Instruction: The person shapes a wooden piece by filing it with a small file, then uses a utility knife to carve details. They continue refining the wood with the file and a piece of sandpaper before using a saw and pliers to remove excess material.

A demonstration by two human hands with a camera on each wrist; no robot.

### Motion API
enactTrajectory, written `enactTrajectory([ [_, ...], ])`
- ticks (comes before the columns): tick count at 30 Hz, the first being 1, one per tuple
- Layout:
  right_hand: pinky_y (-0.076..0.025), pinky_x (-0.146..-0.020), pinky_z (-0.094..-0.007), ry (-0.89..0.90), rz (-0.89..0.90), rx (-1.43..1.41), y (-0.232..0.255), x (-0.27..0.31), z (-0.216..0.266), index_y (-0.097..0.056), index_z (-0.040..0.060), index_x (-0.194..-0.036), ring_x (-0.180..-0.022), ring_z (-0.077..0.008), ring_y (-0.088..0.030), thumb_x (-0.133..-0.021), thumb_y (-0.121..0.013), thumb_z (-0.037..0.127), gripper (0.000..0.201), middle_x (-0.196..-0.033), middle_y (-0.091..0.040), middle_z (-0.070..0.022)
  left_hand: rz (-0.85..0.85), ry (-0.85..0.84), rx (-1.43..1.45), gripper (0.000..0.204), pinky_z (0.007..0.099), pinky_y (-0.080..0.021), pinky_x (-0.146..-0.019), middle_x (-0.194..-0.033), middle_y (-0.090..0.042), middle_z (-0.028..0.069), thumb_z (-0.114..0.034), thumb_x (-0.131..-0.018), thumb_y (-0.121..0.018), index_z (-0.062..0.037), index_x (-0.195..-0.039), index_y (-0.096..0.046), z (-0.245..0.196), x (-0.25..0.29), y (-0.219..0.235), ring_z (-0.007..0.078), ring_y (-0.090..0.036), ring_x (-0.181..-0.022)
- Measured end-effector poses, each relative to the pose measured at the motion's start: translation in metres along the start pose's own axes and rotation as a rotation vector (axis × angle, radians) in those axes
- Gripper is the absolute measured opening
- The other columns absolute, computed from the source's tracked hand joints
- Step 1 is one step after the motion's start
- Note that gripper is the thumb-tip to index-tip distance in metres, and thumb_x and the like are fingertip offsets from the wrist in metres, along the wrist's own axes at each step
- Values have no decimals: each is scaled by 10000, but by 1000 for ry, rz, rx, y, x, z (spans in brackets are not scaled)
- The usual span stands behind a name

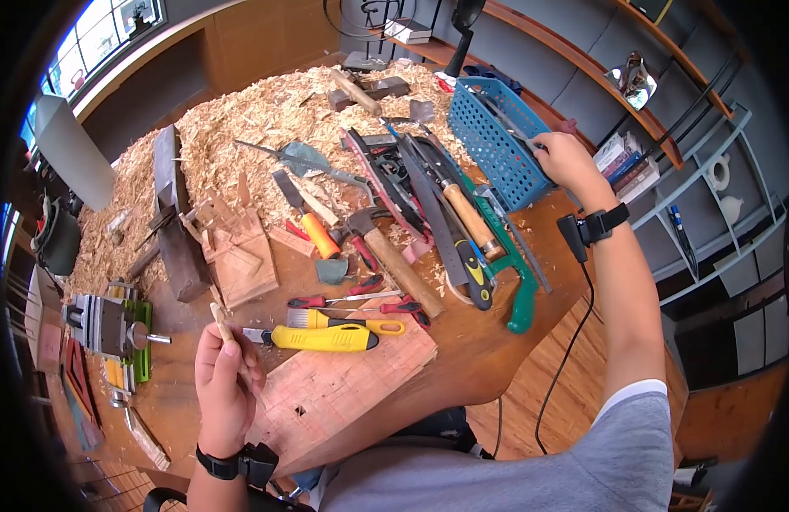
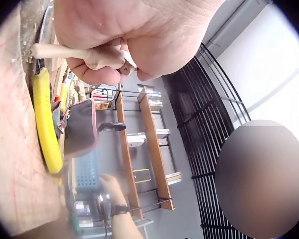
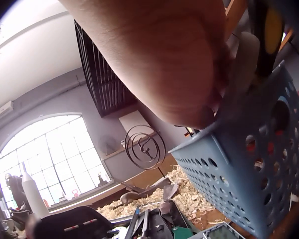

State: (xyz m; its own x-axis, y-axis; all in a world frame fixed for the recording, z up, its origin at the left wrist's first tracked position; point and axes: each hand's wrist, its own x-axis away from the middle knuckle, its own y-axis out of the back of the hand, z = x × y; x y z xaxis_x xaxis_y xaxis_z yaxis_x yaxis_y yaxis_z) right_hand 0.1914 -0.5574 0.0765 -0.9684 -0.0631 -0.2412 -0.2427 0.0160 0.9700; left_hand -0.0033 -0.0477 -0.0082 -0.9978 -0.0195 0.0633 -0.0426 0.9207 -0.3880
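My left hand (image 1: 228, 384) pinches a small carved wooden piece (image 1: 221, 322) between thumb and fingers, above the bench's front left. In the left wrist view the carved piece (image 2: 65, 51) has a slim, round-ended stem and a thicker body, partly covered by the fingers. Far right, my right hand (image 1: 572, 162) is at the top of a blue perforated basket (image 1: 497, 149), fingers bent down over its rim. A long grey tool (image 1: 507, 119) in the basket runs up to those fingertips. In the right wrist view the palm hides the fingertips; I cannot tell whether they hold it.
Between the hands lie a yellow-handled knife (image 1: 326, 338), a brush (image 1: 305, 318), a hammer (image 1: 403, 269), a green-handled saw (image 1: 522, 299) and several chisels. Wood shavings (image 1: 241, 102) heap at the back. A vise (image 1: 104, 324) stands left; a marked board (image 1: 352, 388) lies in front.
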Motion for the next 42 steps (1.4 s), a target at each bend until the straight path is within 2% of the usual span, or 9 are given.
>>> enactTrajectory([
  [3,-522,-868,-472,-14,4,10,-8,-1,4,-717,43,-1103,-962,-402,-664,-908,-624,158,245,-1013,-696,-225,-8,4,20,167,213,-428,-531,-811,-539,33,-206,-1027,-509,-69,-1121,-514,-2,-1,4,92,-515,-633],
  [6,-532,-829,-457,102,-422,49,-1,13,30,-674,19,-1118,-933,-392,-657,-920,-620,147,242,-1038,-667,-199,-18,36,77,172,225,-455,-564,-826,-557,45,-195,-1024,-495,-53,-1118,-517,-7,-2,7,106,-537,-656],
  [9,-531,-783,-400,221,-315,-321,30,48,104,-672,-3,-1096,-893,-351,-668,-903,-664,136,238,-999,-678,-191,-27,51,121,197,234,-465,-568,-838,-559,58,-219,-1025,-490,-43,-1111,-509,-8,-5,14,118,-549,-660],
  [11,-530,-790,-393,387,-42,-568,36,75,153,-677,-4,-1071,-891,-337,-672,-895,-665,135,225,-982,-688,-177,8,44,185,197,244,-471,-545,-837,-557,66,-229,-1023,-505,-47,-1096,-500,-9,-8,19,127,-556,-656],
  [13,-525,-827,-400,576,137,-625,13,89,181,-680,12,-1049,-923,-340,-663,-891,-675,150,210,-972,-676,-178,-30,43,200,196,234,-456,-489,-833,-555,72,-236,-1023,-516,-52,-1082,-493,-11,-9,21,125,-553,-627],
  [16,-506,-787,-437,637,260,-621,-16,101,214,-683,19,-983,-898,-352,-642,-879,-685,159,175,-913,-656,-160,-43,43,194,188,214,-429,-443,-830,-556,73,-236,-1023,-521,-55,-1069,-497,-14,-7,28,118,-547,-599],
  [27,-496,-793,-441,597,477,-582,-15,105,238,-676,23,-976,-894,-356,-635,-848,-707,142,178,-912,-645,-153,-108,92,417,214,212,-401,-425,-876,-544,70,-237,-996,-489,-59,-1114,-510,-10,-13,60,124,-526,-628],
  [33,-511,-874,-427,647,594,-535,-10,127,241,-637,19,-1167,-1025,-345,-617,-807,-716,110,379,-1064,-620,-158,-68,95,460,205,220,-421,-430,-883,-543,75,-230,-1001,-476,-65,-1119,-509,-10,-12,61,134,-532,-635],
  [42,-513,-849,-434,646,493,-583,-12,128,238,-625,32,-1145,-999,-345,-617,-821,-706,108,343,-1016,-594,-145,-119,124,417,209,200,-412,-411,-858,-523,54,-251,-1033,-469,-61,-1104,-519,-9,-11,55,112,-508,-625],
])
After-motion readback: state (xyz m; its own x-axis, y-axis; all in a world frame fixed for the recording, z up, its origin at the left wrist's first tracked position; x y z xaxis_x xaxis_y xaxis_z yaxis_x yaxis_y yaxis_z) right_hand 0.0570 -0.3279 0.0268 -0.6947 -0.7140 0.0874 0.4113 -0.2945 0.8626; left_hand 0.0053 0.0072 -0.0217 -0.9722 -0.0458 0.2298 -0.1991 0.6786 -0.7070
